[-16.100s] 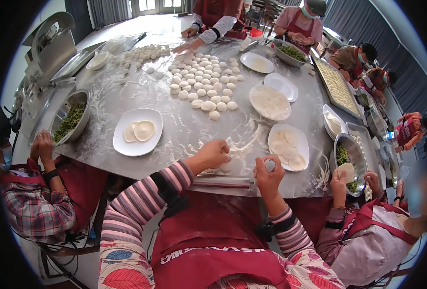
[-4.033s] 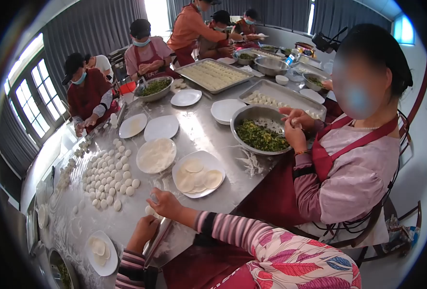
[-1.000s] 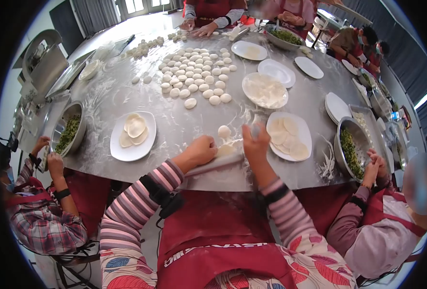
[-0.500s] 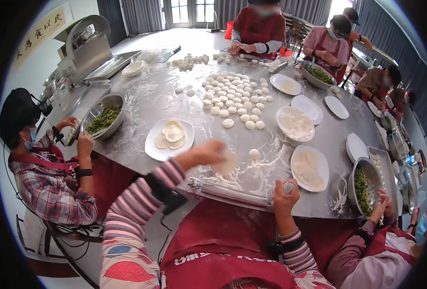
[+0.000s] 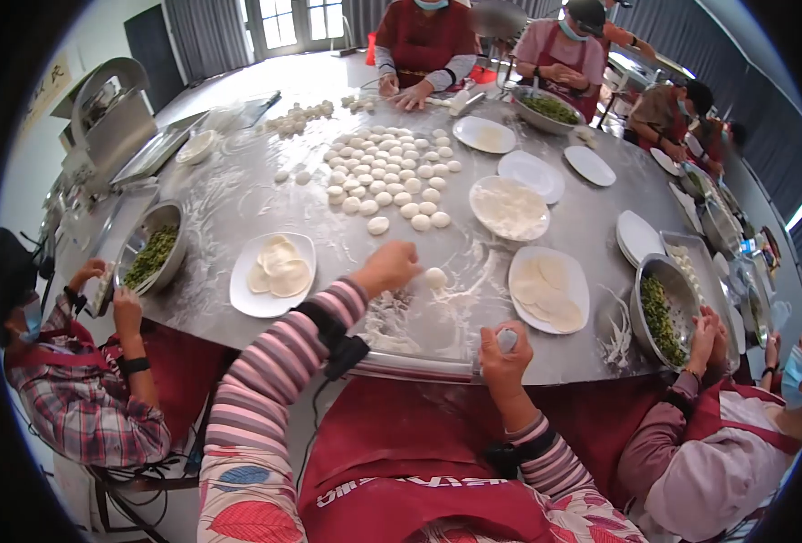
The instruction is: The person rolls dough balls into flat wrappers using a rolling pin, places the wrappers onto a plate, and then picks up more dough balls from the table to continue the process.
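My left hand (image 5: 390, 268) reaches over the floured steel table, its fingertips just left of a single dough ball (image 5: 434, 278); the fingers are too blurred to tell open from closed. My right hand (image 5: 507, 358) is closed around the handle of a rolling pin (image 5: 419, 366), which lies along the near table edge. Left of my left hand, a white square plate (image 5: 245, 302) holds flat, round dough wrappers (image 5: 283, 267). On the right, another white plate (image 5: 577, 288) carries more wrappers (image 5: 546, 294). Beyond my hands lie many dough balls (image 5: 392, 167).
A bowl of green filling (image 5: 173, 217) stands at left beside one person. Another such bowl (image 5: 675, 273) is at right, near another person's hands. A plate of flour (image 5: 510, 201) sits beyond. Several people work around the steel table (image 5: 238, 185).
The wrapper is gone from my left hand, which has moved towards the lone dough ball. Wrappers on the left plate lie differently. The view has shifted. A co-worker opposite now has a hand spread on the table.
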`<move>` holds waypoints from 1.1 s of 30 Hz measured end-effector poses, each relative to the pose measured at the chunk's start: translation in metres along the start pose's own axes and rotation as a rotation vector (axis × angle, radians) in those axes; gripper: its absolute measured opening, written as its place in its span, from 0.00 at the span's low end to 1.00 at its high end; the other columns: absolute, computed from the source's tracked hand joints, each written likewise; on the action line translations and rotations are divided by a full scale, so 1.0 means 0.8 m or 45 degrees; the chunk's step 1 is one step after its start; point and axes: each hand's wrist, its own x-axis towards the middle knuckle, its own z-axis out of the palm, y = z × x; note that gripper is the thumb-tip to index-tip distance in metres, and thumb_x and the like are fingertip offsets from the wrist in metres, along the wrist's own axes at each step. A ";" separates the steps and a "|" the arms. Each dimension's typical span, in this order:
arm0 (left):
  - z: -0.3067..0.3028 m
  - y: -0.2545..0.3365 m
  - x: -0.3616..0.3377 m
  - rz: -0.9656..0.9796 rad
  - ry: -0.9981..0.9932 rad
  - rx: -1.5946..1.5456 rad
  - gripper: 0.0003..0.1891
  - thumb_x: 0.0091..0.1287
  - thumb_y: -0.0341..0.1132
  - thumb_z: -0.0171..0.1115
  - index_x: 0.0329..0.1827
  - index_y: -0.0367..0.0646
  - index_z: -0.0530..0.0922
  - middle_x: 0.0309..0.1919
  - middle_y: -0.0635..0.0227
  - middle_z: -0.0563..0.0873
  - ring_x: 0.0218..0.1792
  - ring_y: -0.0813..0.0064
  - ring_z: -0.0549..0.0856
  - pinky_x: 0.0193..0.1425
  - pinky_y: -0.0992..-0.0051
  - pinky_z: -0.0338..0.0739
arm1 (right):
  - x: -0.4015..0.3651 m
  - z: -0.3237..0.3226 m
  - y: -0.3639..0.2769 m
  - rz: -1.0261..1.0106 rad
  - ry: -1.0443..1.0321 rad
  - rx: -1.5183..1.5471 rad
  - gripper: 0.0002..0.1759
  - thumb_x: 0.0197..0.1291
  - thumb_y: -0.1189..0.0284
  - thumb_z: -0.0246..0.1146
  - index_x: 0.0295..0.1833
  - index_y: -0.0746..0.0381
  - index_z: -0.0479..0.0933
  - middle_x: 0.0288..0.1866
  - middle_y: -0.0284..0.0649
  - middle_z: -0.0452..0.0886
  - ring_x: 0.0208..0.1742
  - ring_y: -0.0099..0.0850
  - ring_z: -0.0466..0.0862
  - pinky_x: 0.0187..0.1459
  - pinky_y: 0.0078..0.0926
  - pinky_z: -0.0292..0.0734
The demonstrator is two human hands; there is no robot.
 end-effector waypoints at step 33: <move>0.017 0.052 -0.058 -0.094 -0.364 -0.322 0.09 0.52 0.33 0.62 0.28 0.35 0.77 0.24 0.57 0.82 0.28 0.66 0.82 0.35 0.69 0.75 | 0.050 0.032 0.015 -0.178 -0.029 -0.121 0.13 0.48 0.74 0.66 0.35 0.67 0.71 0.20 0.49 0.73 0.20 0.47 0.75 0.23 0.35 0.68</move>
